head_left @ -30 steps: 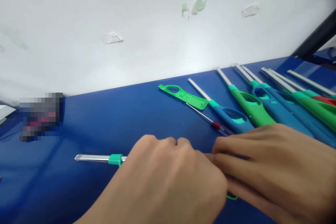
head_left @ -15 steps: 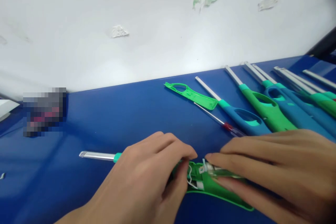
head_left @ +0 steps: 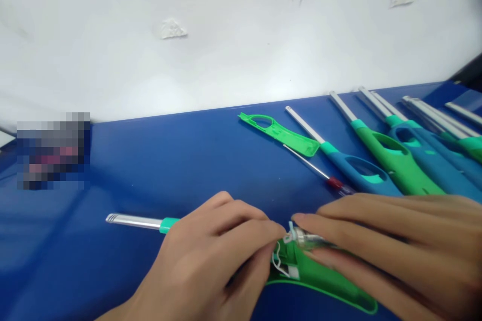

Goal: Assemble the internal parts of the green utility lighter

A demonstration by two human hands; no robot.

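An opened green utility lighter [head_left: 331, 281] lies across the front of the blue table, its silver barrel [head_left: 133, 220] pointing left. My left hand [head_left: 211, 256] is closed around its middle. The thumb and forefinger are pinched at the valve end of a clear fuel tank [head_left: 303, 238], and what lies between their tips is hidden. That tank is gripped between the thumb and fingers of my right hand [head_left: 395, 251], over the open green shell. A white wire [head_left: 277, 261] curves inside the shell beside my left fingertips.
Behind my hands lie a loose green half-shell [head_left: 289, 138] and a screwdriver [head_left: 333, 183] with a red collar. Several blue and green lighters [head_left: 399, 160] line the right side. A white wall [head_left: 226, 60] rises behind the table. At left is a pixelated object [head_left: 56, 153].
My left fingertips have moved right, up to the tank's valve end. The right hand keeps its hold on the tank. The camera view has shifted slightly.
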